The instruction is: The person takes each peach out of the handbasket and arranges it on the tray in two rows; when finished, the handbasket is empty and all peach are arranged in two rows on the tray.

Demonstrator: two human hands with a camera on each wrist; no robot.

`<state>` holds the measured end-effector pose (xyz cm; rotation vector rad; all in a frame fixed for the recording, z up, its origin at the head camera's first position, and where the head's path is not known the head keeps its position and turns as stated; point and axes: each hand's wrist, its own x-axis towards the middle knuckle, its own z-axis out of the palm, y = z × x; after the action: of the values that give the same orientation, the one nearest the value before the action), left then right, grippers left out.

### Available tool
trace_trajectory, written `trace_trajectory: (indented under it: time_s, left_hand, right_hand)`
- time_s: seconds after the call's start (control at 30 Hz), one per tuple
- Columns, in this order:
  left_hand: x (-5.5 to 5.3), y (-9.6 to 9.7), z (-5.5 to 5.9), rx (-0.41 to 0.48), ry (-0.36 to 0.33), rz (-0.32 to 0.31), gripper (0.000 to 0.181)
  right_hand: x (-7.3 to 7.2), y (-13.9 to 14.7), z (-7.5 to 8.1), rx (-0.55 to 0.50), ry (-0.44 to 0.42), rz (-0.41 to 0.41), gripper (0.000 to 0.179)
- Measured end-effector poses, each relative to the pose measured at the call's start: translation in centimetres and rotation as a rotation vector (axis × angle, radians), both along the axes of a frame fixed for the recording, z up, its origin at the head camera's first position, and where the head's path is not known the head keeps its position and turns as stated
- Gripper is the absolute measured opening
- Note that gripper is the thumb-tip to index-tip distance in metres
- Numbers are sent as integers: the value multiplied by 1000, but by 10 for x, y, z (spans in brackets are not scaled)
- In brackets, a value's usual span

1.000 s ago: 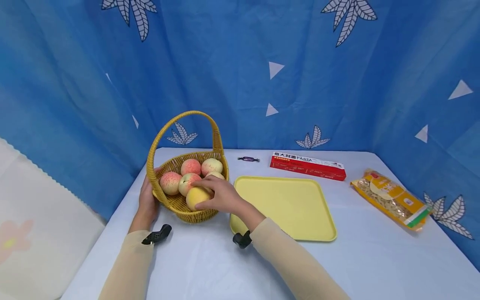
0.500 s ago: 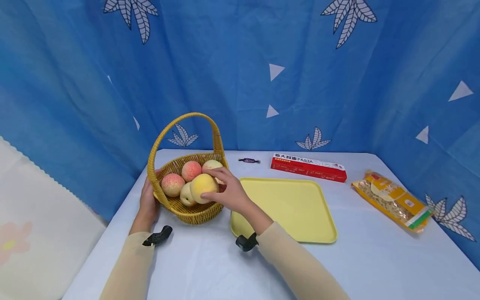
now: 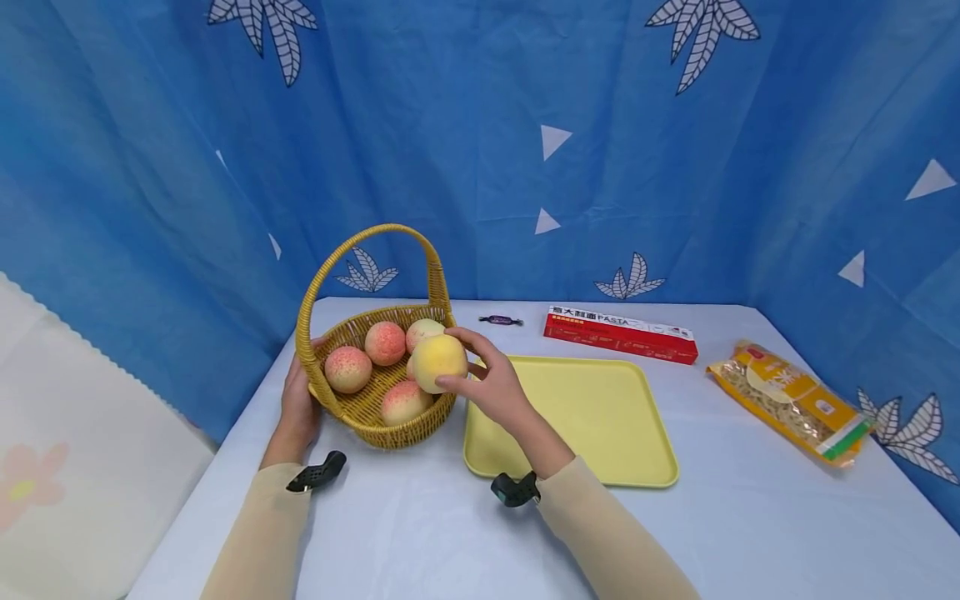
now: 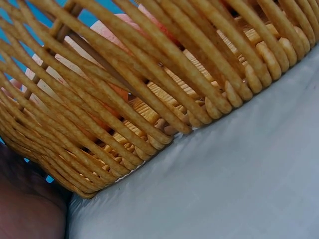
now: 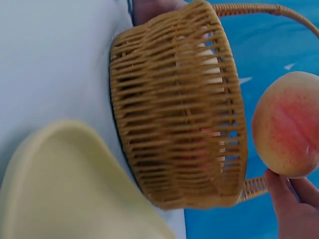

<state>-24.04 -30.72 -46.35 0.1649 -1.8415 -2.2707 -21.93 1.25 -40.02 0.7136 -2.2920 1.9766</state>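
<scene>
While a yellow-sided peach [image 3: 440,361] is hanging above the wicker basket [image 3: 401,435], right hand [image 3: 491,385]: it is pinching that peach between thumb and fingertips, its grip narrowing to the fruit's width.
Peach in the air: it is hanging at the basket's right side, above the rim; the right wrist view is showing a gap between the two and a pink flush on the fruit.
Peaches in the basket: five are showing inside it, namely a left peach [image 3: 348,369], a back peach [image 3: 386,343], a pale peach [image 3: 424,332] at the back right, a front peach [image 3: 406,404], and a mostly covered peach [image 3: 410,370] behind the held one.
Left hand [image 3: 296,402]: it is resting against the basket's left outer wall; wickerwork is hiding most fingers, so I cannot tell how they are bending.
Progress with the peaches: one is being held off the pile and five are lying within; handling of the held one seems unfinished, since it is not yet resting anywhere.
Yellow tray [image 3: 577,417]: it is lying just right of the basket.
Other goods: a purple-wrapped candy [image 3: 501,320] is lying behind and right of the basket, a red pasta box [image 3: 618,336] farther right, and an orange food bag [image 3: 787,404] farthest right.
</scene>
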Motion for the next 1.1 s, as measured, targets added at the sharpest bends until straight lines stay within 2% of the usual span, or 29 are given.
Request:
trace_trajectory:
  time_s: [0.2, 0.33, 0.5, 0.8, 1.0, 1.1]
  left_hand:
    - [-1, 1, 0, -19, -9, 5, 44]
    - [-3, 0, 0, -40, 14, -1, 40]
    - [-2, -2, -1, -48, 9, -6, 40]
    - [-1, 0, 0, -41, -24, -8, 41]
    - [-2, -1, 0, -31, 1, -9, 41]
    - [-2, -1, -1, -34, 9, -6, 41]
  right_hand:
    - [-5, 15, -5, -68, -44, -39, 63]
    - [-11, 25, -7, -64, -60, -83, 64]
    - [-18, 36, -12, -50, -94, -126, 64]
    - [-29, 50, -21, 13, -159, -192, 59]
    - [-34, 54, -27, 137, -184, -262, 58]
    - [-36, 55, -29, 183, -179, -267, 58]
